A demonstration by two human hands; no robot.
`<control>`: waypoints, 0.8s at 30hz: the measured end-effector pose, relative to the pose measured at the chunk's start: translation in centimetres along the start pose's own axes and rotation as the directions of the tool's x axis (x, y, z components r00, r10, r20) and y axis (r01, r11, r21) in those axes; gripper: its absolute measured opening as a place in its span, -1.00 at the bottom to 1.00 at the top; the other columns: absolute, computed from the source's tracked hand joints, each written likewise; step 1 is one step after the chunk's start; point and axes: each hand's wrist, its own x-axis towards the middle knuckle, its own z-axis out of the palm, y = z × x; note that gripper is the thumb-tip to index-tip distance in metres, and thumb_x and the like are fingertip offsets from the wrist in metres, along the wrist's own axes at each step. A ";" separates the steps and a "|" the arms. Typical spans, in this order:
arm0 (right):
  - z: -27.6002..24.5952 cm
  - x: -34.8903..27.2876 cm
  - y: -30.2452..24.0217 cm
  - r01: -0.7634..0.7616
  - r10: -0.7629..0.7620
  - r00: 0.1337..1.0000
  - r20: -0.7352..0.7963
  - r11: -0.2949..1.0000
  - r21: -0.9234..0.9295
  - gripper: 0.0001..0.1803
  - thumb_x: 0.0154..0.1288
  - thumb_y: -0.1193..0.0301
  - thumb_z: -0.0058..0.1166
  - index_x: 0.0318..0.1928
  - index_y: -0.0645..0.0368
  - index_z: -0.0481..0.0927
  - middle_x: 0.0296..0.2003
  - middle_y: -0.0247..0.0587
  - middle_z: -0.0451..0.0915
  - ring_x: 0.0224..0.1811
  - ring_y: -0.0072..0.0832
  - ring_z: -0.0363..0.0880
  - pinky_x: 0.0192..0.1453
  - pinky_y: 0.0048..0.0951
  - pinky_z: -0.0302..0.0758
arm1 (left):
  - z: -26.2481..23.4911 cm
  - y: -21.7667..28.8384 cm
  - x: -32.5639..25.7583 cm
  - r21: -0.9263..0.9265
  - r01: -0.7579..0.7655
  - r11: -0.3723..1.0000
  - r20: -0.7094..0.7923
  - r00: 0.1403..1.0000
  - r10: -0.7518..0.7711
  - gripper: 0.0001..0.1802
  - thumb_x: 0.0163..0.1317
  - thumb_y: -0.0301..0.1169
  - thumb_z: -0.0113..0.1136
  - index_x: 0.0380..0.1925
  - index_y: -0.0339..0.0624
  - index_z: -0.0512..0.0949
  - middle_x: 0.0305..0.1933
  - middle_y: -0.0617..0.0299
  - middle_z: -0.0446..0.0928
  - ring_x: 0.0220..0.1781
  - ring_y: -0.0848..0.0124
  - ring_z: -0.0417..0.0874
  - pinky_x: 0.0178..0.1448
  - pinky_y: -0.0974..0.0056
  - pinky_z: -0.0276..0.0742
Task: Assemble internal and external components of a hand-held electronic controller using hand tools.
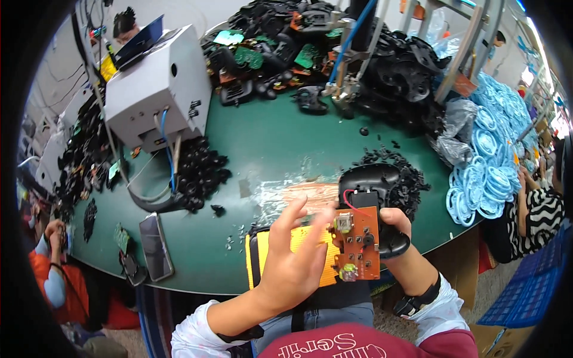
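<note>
My right hand (396, 222) is closed around a black game controller shell (371, 174), its thumb along the right side. An orange-brown circuit board (365, 246) lies against the shell, facing up, with a black box, a red wire and small components on it. My left hand (292, 256) is just left of the board, fingers apart and partly blurred. Whether a fingertip touches the board's left edge is hard to make out. Beneath them a yellow ribbed pad (258, 262) with a black strip lies at the table's near edge.
Small black parts (412, 179) lie right of the shell. A grey machine box (152, 89) stands at the left beside black caps (200, 170). Shells and boards (268, 53) pile up at the back. A phone (156, 247) and light-blue coils (489, 173) flank me; people sit both sides.
</note>
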 end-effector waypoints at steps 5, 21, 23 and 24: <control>2.1 0.9 2.1 0.176 -0.218 0.970 -0.104 0.933 -0.312 -0.18 0.03 0.25 0.20 0.31 0.30 0.27 0.19 0.00 0.45 0.22 -0.22 0.49 0.32 -0.16 0.43 | -2.0 1.2 -1.9 -0.625 0.685 0.373 0.489 0.717 -0.498 -0.25 0.28 -0.36 0.31 0.36 -0.31 0.14 0.16 -0.01 0.39 0.20 0.29 0.50 0.15 0.25 0.54; 1.1 -2.4 7.6 0.054 -0.067 0.996 -0.053 0.975 -0.214 0.07 0.08 0.62 0.31 0.51 0.17 -0.09 0.32 -0.07 0.31 0.39 -0.24 0.31 0.45 -0.14 0.25 | -5.0 -3.2 -1.3 -0.776 0.568 0.273 0.308 0.720 -0.622 -0.71 0.27 -0.57 0.24 -0.06 -0.26 0.39 -0.09 0.16 0.58 -0.06 0.46 0.65 0.01 0.40 0.61; 1.3 -3.2 6.8 -0.155 0.120 0.983 -0.138 0.948 -0.279 0.03 0.10 0.59 0.33 0.49 0.22 -0.04 0.35 -0.05 0.27 0.43 -0.24 0.25 0.47 -0.14 0.23 | -5.5 -3.2 -1.2 -0.761 0.599 0.248 0.355 0.705 -0.615 -0.72 0.28 -0.57 0.23 -0.06 -0.26 0.40 -0.10 0.17 0.59 -0.09 0.46 0.67 -0.03 0.41 0.62; 1.4 -3.2 5.9 -0.162 0.131 0.986 -0.102 0.902 -0.400 0.01 0.13 0.56 0.33 0.49 0.22 -0.03 0.36 -0.05 0.25 0.44 -0.25 0.22 0.47 -0.11 0.23 | -5.7 -3.2 -1.1 -0.744 0.630 0.224 0.405 0.691 -0.599 -0.73 0.28 -0.56 0.23 -0.06 -0.26 0.41 -0.11 0.17 0.59 -0.13 0.46 0.69 -0.07 0.42 0.62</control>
